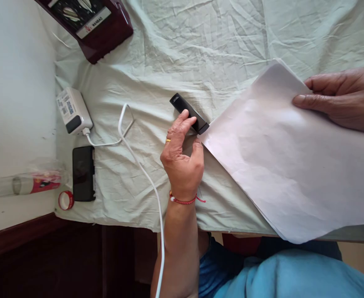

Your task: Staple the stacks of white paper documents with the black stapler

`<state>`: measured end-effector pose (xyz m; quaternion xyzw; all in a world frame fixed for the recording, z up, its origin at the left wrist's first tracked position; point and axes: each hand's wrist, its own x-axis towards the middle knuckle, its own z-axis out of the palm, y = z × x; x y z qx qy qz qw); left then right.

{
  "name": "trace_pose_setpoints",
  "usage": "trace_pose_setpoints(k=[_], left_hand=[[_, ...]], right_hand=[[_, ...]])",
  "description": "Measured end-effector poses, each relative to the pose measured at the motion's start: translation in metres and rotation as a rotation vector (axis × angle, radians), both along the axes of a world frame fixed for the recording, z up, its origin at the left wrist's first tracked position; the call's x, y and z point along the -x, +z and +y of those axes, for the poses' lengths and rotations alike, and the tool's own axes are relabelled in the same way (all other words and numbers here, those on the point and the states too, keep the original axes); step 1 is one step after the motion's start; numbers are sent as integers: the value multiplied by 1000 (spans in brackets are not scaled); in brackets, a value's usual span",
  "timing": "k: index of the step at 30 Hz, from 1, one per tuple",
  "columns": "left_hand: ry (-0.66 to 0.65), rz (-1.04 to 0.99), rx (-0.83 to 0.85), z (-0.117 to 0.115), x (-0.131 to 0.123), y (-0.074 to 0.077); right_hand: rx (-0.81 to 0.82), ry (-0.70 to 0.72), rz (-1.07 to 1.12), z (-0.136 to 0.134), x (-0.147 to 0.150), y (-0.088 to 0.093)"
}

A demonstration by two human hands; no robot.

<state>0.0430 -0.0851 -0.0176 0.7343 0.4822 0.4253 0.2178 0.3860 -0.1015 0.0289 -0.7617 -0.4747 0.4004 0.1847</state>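
My left hand (pixel 182 155) grips a small black stapler (pixel 188 112) at the left corner of a stack of white paper sheets (pixel 293 161). The stapler's mouth meets the paper's corner. A gold ring is on one finger and a red thread bracelet circles the wrist. My right hand (pixel 343 97) lies on the upper right part of the paper, fingers extended flat and pressing it down. The paper rests on a wrinkled pale green cloth (pixel 200 49) covering the table and overhangs the near edge.
A white charger block (pixel 73 109) with a white cable (pixel 138 161) lies at the left. A black phone (pixel 83 173), a red tape roll (pixel 66 200) and a clear plastic bottle (pixel 23 184) sit nearby. A dark red appliance (pixel 91 22) stands top left.
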Motion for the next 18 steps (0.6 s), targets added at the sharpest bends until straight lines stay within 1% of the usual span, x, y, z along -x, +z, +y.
trace_pose_setpoints(k=[3,7,9,12,15,18], left_hand=[[13,45,-49,1,-3,1],[36,144,-173,6,-7,-5],[36,182,-201,9,-7,-8],[40,204,-203,12,-7,-11],[51,183,-181,14,-4,-14],[41,152,-132,14,-2,-16]], right_hand=[[49,24,1,1,-5,-2],[70,24,-54,2,-5,-2],[80,19,-59,2,-3,-1],[75,17,-62,2,1,3],[73,10,-61,2,3,6],[76,10,-58,1,0,5]])
